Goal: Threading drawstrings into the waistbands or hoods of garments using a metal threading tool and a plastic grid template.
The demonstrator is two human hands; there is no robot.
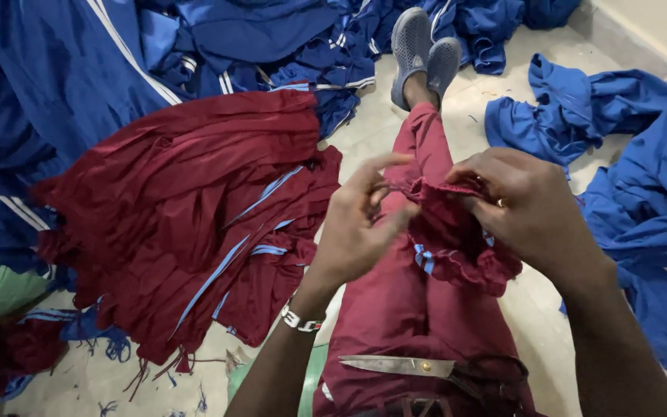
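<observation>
The fingers of the left hand (357, 228) and right hand (523, 205) are pinched on a bunched maroon fabric garment with light blue stripes (457, 247), held above the lap. Metal scissors (411, 367) lie on the lap; a maroon garment pile (194, 208) lies on the floor at the left.

Garment (457, 239) bunched between left hand (357, 232) and right hand (530, 205), above lap. Scissors (426, 368) on lap, nearer body. Stacked garments (187, 224) on floor left. Loose garments (642, 193) right. Shoes (424, 50) ahead.
</observation>
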